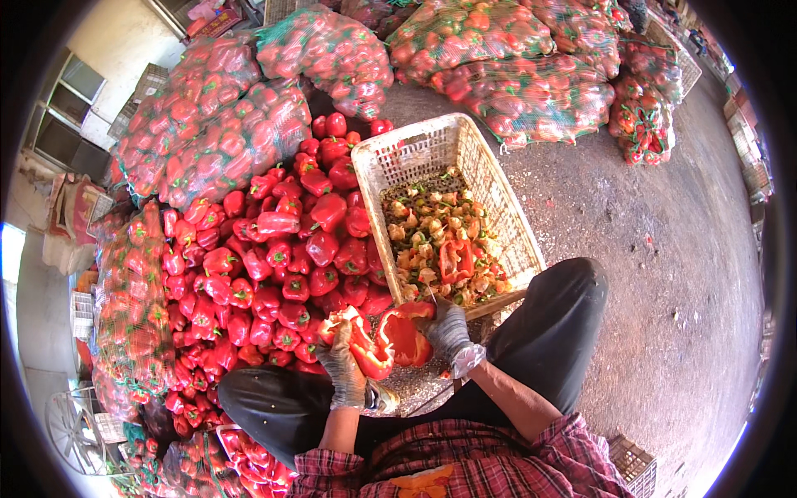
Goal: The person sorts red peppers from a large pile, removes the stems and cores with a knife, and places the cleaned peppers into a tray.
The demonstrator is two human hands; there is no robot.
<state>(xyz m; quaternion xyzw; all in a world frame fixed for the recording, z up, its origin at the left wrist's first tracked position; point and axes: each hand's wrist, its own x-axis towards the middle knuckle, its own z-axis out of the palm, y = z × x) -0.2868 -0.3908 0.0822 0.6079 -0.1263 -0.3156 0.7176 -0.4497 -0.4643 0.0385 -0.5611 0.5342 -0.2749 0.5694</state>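
My left hand (pixel 342 368), in a soiled knitted glove, grips a cut half of a red bell pepper (pixel 372 353) with its pale inside showing. In my right hand (pixel 449 331), also gloved, is another hollow red pepper piece (pixel 398 333); the two pieces are close together between my knees. A thin pointed blade (pixel 432 295) seems to stick up from the right fingers, its handle hidden. Just beyond them stands a pale plastic crate (pixel 507 211), holding many pepper cores (pixel 429 239) with green stems. One open red pepper piece (pixel 456 260) lies on the cores.
A large heap of whole red peppers (pixel 299 249) lies left of the crate. Mesh sacks full of peppers (pixel 523 93) surround it at the back and left (pixel 134 299). Lower left, a container (pixel 258 460) holds red pepper pieces. Concrete floor (pixel 660 280) extends to the right.
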